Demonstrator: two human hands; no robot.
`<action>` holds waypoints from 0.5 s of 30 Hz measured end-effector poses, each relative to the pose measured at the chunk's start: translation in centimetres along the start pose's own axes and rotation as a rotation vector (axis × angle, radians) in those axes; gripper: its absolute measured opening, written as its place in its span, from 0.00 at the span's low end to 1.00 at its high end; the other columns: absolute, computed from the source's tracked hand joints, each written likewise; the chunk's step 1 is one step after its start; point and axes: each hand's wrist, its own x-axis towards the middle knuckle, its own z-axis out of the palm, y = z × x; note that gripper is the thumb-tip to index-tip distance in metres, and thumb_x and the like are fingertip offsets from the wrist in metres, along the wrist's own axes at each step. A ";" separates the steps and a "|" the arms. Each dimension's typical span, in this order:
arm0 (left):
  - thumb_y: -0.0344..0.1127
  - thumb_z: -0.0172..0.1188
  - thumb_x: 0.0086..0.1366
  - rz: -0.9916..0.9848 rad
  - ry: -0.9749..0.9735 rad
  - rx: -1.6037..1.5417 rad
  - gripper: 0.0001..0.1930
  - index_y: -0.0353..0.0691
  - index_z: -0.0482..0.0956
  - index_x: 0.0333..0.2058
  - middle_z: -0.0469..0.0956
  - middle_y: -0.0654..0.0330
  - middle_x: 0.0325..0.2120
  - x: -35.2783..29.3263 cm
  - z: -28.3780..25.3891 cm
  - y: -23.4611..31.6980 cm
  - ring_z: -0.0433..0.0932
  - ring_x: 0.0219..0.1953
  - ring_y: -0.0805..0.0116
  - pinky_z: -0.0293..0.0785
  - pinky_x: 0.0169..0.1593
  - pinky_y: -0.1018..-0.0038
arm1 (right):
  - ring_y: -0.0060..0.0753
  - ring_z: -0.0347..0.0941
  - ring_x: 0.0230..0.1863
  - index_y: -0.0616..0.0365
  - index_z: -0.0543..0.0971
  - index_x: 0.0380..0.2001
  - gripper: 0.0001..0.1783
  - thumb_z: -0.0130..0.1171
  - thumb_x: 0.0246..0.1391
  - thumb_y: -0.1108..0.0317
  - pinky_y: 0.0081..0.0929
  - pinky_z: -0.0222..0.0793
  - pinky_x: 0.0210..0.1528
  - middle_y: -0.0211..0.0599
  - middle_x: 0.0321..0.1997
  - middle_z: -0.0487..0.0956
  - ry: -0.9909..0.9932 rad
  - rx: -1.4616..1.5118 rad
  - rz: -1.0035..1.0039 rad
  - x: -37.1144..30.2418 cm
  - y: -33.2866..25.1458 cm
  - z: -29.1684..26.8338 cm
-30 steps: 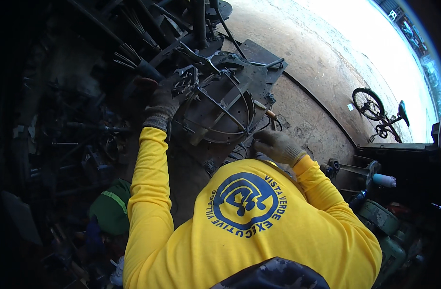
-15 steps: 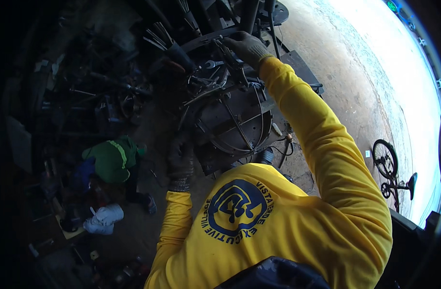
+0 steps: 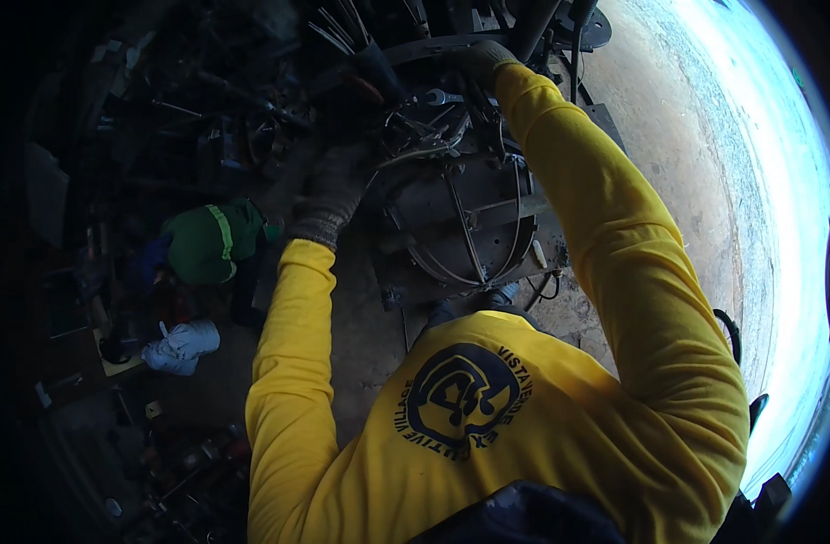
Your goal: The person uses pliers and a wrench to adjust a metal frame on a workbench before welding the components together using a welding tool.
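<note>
Metal round frame is set on worktable | gloved left hand is held beside left edge; gloved right hand, far side; neither grip can be told | broad floor is seen rightward

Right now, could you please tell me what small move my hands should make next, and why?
Perhaps bring the gloved left hand in to steady the round metal frame: it is near the frame's left side, while the gloved right hand reaches to the crowded far end, near a wrench. Shadow hides whether either hand grips anything, so steadying first seems safer.
</note>
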 end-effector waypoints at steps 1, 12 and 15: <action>0.41 0.59 0.68 -0.030 -0.126 0.021 0.19 0.47 0.78 0.56 0.79 0.50 0.52 1.8 -0.4 0.2 0.77 0.57 0.52 0.74 0.59 0.60 | 0.46 0.81 0.49 0.56 0.84 0.49 0.32 0.59 0.54 0.40 0.39 0.73 0.54 0.47 0.46 0.84 -0.011 -0.052 -0.032 0.1 -0.3 -0.2; 0.52 0.53 0.68 0.019 -0.548 0.219 0.20 0.49 0.82 0.51 0.80 0.53 0.50 9.2 3.4 -0.8 0.78 0.55 0.51 0.74 0.58 0.60 | 0.52 0.81 0.51 0.55 0.81 0.51 0.26 0.60 0.56 0.48 0.41 0.76 0.55 0.50 0.47 0.84 0.356 0.060 -0.134 0.3 0.6 -1.5; 0.46 0.55 0.68 0.193 -0.494 0.215 0.18 0.48 0.82 0.51 0.81 0.54 0.50 8.9 3.2 -0.5 0.78 0.55 0.53 0.74 0.59 0.62 | 0.47 0.82 0.46 0.60 0.82 0.42 0.21 0.62 0.58 0.52 0.40 0.77 0.49 0.54 0.41 0.84 0.547 0.195 -0.172 -4.7 0.5 -2.9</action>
